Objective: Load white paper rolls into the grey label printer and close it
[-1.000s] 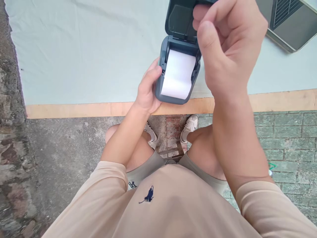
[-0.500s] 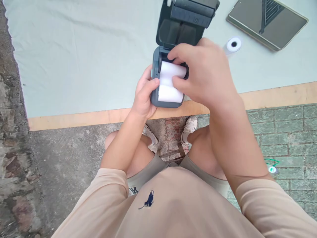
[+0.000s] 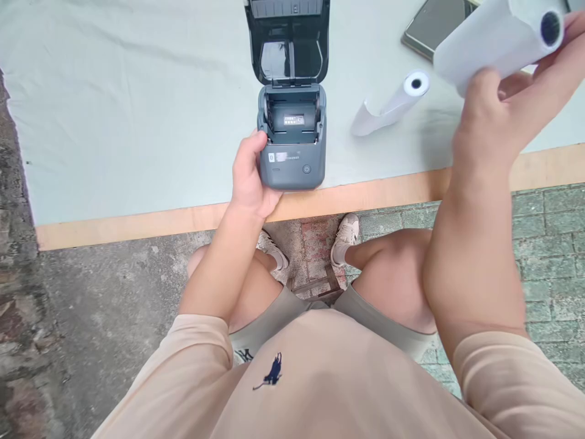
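Note:
A small dark grey printer (image 3: 291, 137) stands near the table's front edge with its lid (image 3: 287, 42) flipped up and its paper bay bare. My left hand (image 3: 249, 177) grips the printer's left side. My right hand (image 3: 507, 116) is raised at the upper right, closed on a white paper roll (image 3: 496, 39) held above the table. A second, thinner white paper roll (image 3: 393, 103) lies on the table to the right of the printer.
A pale cloth (image 3: 137, 103) covers the table, whose wooden edge (image 3: 137, 222) runs along the front. A dark tablet (image 3: 434, 24) lies at the back right, partly behind the held roll. Below are my knees and shoes on paved ground.
My right hand has lifted the paper roll out of the printer's bay and carried it up to the right. The left hand has stayed on the printer.

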A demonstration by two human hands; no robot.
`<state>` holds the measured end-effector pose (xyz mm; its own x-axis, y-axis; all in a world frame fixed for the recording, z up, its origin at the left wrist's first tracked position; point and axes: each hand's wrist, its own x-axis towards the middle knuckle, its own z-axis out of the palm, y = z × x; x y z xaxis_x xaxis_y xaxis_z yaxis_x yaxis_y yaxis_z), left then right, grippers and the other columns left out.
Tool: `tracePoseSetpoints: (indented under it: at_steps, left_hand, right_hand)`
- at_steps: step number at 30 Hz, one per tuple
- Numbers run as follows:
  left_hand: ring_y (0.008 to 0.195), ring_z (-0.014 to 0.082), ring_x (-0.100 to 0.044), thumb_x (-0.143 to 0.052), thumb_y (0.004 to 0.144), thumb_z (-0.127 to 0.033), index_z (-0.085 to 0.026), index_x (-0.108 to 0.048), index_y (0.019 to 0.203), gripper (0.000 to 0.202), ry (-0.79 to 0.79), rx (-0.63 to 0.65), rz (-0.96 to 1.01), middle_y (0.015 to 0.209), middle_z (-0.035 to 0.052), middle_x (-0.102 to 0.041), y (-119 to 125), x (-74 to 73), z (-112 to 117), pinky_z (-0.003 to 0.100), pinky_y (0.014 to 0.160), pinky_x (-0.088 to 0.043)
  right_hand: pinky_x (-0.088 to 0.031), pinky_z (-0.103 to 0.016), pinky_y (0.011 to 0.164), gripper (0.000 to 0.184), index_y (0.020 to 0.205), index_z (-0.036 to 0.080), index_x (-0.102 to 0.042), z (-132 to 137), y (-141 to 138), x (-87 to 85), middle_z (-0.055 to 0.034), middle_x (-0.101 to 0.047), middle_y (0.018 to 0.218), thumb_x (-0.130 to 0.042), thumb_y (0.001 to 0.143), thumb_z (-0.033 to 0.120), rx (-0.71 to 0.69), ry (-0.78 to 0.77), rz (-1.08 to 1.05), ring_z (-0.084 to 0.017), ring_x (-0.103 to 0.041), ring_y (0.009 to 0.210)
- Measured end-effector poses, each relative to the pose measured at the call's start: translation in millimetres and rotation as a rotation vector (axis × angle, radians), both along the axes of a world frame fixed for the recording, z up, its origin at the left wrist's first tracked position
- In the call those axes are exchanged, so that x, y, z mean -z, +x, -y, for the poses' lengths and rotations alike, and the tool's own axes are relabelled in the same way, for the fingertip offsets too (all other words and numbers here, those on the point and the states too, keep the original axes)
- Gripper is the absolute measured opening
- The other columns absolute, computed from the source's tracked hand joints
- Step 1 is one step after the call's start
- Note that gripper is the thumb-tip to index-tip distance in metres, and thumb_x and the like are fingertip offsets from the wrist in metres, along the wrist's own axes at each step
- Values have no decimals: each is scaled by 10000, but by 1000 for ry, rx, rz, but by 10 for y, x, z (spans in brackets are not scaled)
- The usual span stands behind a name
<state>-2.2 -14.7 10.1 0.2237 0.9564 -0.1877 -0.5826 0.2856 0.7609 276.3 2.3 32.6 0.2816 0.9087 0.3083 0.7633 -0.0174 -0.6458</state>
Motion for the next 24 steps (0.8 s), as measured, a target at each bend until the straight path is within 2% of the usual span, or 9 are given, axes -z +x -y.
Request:
tracePoseSetpoints:
  at_steps: [3,5,8,12,15,17,20,22,24]
  left_hand:
    - [1024,220,-639,-477,780,-448,-237,-596,862,256,-2,-13,-38,982,36,-689,0,17,-12,342,907,-530]
    - [1034,217,-638,-476,779,-460,-235,-603,871,274,10,-23,-42,996,34,-693,-2,35,-23,336,909,-528]
    - [1052,199,-634,-459,797,-472,-221,-610,879,303,28,-29,-3,953,34,-703,-3,56,-35,307,929,-517]
    - [1038,200,-640,-448,801,-466,-214,-604,885,308,29,-21,-12,943,35,-703,-4,41,-30,302,923,-520]
    - [969,195,-655,-446,795,-456,-219,-598,899,300,7,-20,-56,946,30,-697,-5,10,-13,301,902,-525]
    - [916,183,-659,-442,796,-433,-227,-596,907,281,-17,-15,-67,934,25,-691,-6,2,0,296,872,-533]
    - [952,188,-653,-438,803,-418,-221,-588,908,269,-26,-23,-51,920,26,-682,-11,16,12,300,879,-530]
    - [1045,203,-632,-445,808,-425,-209,-581,914,277,-18,-17,-45,942,35,-681,-13,33,13,311,917,-516]
    - [1114,210,-603,-451,816,-434,-200,-579,914,284,1,-9,-55,962,38,-680,-13,45,12,316,948,-503]
  right_hand:
    - [-343,-406,882,288,928,172,-400,65,-56,47,-81,-503,954,-505,660,174,215,-73,58,-203,-493,925]
    - [-325,-463,919,408,1038,188,-441,126,-134,8,-85,-531,1022,-559,648,185,199,-109,87,-246,-501,1000]
    - [-346,-434,942,575,1217,232,-403,220,-263,-97,-93,-472,1203,-582,671,212,110,35,234,-246,-453,1147]
    - [-292,-487,972,399,1070,303,-539,223,-423,-120,-33,-449,1283,-633,691,385,-27,13,431,-303,-340,1281]
    - [-253,-530,977,306,991,307,-574,147,-511,-53,27,-425,1357,-628,691,335,-40,-51,430,-337,-250,1350]
    - [-208,-579,1002,218,950,297,-580,106,-551,-20,17,-520,1264,-566,734,275,-111,-71,411,-319,-249,1367]
    - [-164,-622,1035,181,930,265,-555,99,-596,-40,-14,-615,1019,-518,758,221,-219,2,316,-289,-406,1288]
    - [-331,-522,989,263,1013,258,-507,140,-634,-114,-15,-586,1018,-562,755,251,-278,163,63,-239,-551,1109]
    - [-459,-338,779,362,1076,267,-463,202,-704,-224,-10,-547,1001,-615,754,335,-422,262,-286,-143,-595,857]
